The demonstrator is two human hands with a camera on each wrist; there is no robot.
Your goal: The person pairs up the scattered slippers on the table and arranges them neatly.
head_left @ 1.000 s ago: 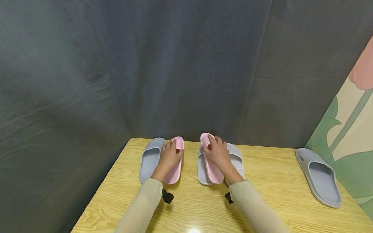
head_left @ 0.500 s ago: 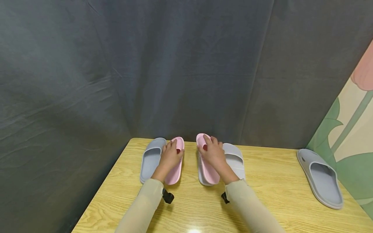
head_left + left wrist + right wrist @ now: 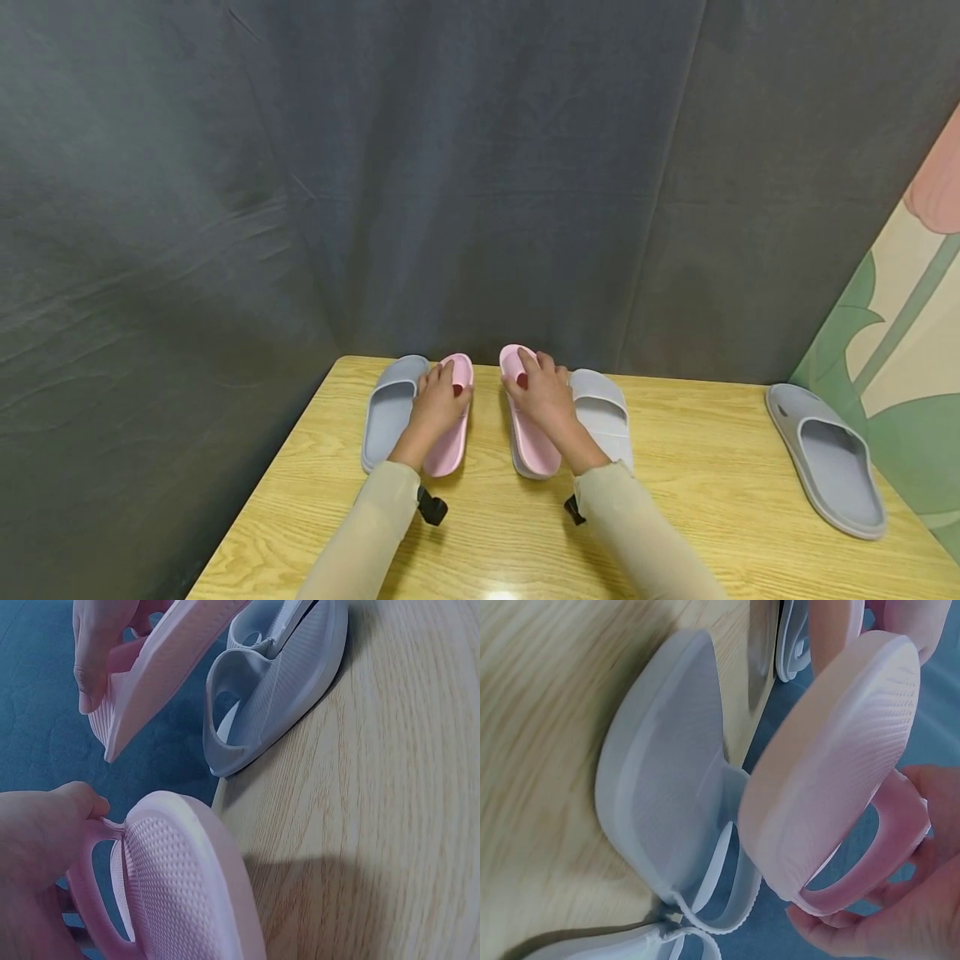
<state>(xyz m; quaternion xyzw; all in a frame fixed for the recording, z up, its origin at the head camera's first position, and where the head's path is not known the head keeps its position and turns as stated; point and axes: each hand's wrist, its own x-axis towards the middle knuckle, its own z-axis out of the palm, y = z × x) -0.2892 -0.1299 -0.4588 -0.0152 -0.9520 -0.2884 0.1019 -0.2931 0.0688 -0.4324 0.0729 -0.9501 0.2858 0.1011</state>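
Note:
My left hand (image 3: 435, 408) grips a pink slipper (image 3: 176, 877) by its strap, sole raised off the wooden table, beside a blue-grey slipper (image 3: 387, 421). A second pink slipper (image 3: 829, 765) is held by its strap in my right hand (image 3: 547, 404), thumb and fingers around the strap. It hangs over one light grey slipper (image 3: 679, 757), which it mostly covers in the head view. That slipper's light grey mate (image 3: 606, 425) lies just to the right, partly behind my right wrist. Both pink slippers point toward the table's far edge.
A lone blue-grey slipper (image 3: 832, 462) lies at the far right of the wooden table (image 3: 705, 442). Dark cloth (image 3: 480, 183) hangs behind the table and along its left side. A wall with a painted flower (image 3: 915, 367) borders the right.
My right hand has moved left with its pink slipper, showing more of the right light grey slipper and less of the left one. My left hand has stayed nearly still.

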